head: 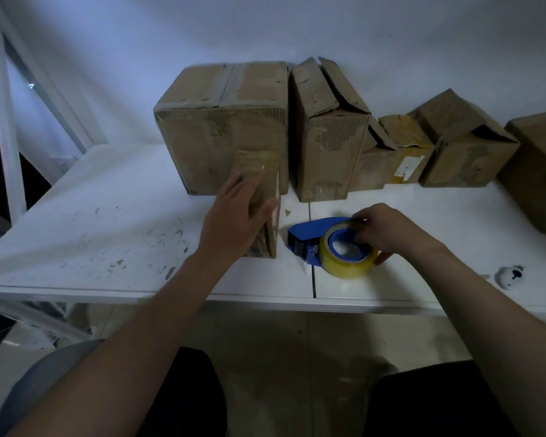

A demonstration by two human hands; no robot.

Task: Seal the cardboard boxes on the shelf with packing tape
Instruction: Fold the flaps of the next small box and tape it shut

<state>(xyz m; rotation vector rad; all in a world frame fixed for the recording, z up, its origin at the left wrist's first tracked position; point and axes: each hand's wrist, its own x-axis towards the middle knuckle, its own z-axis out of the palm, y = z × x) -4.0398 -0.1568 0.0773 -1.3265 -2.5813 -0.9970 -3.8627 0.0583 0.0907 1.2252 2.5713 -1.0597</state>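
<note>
While the left hand (234,216) clasped the small box (262,168) near the front edge of the white shelf (108,216), fingers along its left face and thumb over its top, the right hand (388,231) curled round the yellow tape roll (344,263), fingertips at the core and thumb under the rim. The roll sat in a blue dispenser (306,231) lying on the shelf just right of the small box. The step looked like readying the tape, probably hunting for its free end, with no strip yet drawn out. The next move would call for lifting the dispenser, bringing it to the held box and keeping that box steady. One roll and one dispenser were in view. A small round white object (511,275) lay off to the right. Against the wall stood five more boxes: a large box (224,127), a tall box (328,137) with flaps gaping, a labelled box (401,152), an open-topped box (467,152) and an edge box (539,171), cut off by the frame. That made six boxes in all.
</note>
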